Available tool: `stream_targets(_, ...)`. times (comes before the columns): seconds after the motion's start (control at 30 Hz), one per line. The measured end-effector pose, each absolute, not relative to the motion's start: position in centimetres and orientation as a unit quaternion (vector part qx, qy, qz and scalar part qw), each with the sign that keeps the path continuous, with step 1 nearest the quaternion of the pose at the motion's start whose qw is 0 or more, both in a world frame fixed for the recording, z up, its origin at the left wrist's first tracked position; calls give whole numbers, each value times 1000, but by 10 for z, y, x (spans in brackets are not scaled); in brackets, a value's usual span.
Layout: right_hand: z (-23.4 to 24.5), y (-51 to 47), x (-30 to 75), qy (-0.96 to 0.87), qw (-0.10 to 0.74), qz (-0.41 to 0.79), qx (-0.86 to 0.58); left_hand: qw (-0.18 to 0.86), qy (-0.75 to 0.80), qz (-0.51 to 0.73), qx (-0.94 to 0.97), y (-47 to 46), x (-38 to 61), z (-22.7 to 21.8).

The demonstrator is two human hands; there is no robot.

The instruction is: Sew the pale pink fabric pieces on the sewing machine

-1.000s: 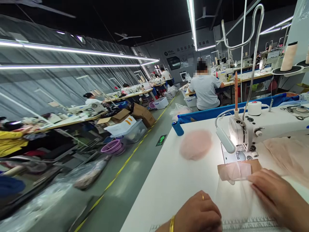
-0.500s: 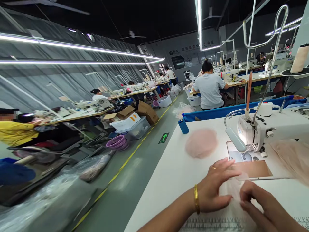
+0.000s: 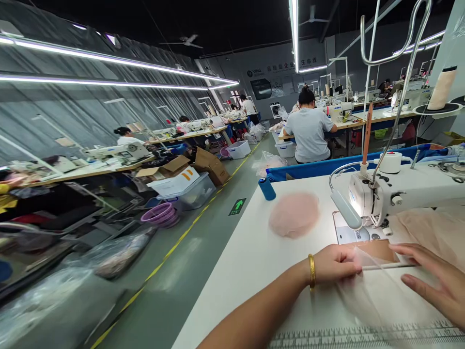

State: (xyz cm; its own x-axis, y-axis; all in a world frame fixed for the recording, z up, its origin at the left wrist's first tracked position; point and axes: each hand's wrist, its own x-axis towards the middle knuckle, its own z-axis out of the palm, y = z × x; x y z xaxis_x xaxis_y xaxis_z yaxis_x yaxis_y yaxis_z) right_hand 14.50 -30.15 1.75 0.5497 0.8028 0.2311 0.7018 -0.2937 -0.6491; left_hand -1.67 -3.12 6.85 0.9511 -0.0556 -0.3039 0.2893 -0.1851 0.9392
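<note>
A thin, see-through pale pink fabric piece (image 3: 378, 298) lies on the white table in front of the sewing machine (image 3: 368, 196). My left hand (image 3: 339, 262), with a gold bangle at its wrist, pinches the fabric's upper left edge. My right hand (image 3: 434, 276) is open, thumb apart from the fingers, over the fabric's right side; its fingertips are by the brown plate (image 3: 378, 250) below the needle area. Whether they touch the fabric is unclear. A round pile of pink fabric (image 3: 294, 214) rests left of the machine. More sheer fabric (image 3: 423, 225) lies under the machine's arm.
A blue thread spool (image 3: 267, 189) stands at the table's left edge. Ruler markings (image 3: 356, 337) run along the front. A thread cone (image 3: 442, 89) is at right. Beyond the aisle are a purple basket (image 3: 160, 214) and boxes. A co-worker (image 3: 310, 128) sits ahead.
My left hand has gone from spread to pinching the fabric. My right hand has moved right and opened out. The fabric is spread wider, and the view has turned slightly right.
</note>
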Motion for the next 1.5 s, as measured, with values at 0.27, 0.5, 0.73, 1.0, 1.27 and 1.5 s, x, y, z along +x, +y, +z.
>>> stream_targets(0.27,45,-210,134,-515,418,324,-674,622,72,-93,774,-31,-27,61)
stream_targets(0.5,38,-216,126,-487,447,318,-679,648,148,22,746,-42,-17,44)
stream_targets(0.73,40,-218,121,-465,415,263,-737,608,170,83,771,-50,-19,47)
stream_targets(1.0,30,-217,119,-463,408,235,-751,585,154,133,785,-58,-18,44)
stream_targets(1.27,32,-219,112,-483,411,188,-750,580,161,175,779,-64,-15,42)
stream_targets(1.5,28,-219,112,-503,416,156,-741,587,192,150,772,-64,-13,39)
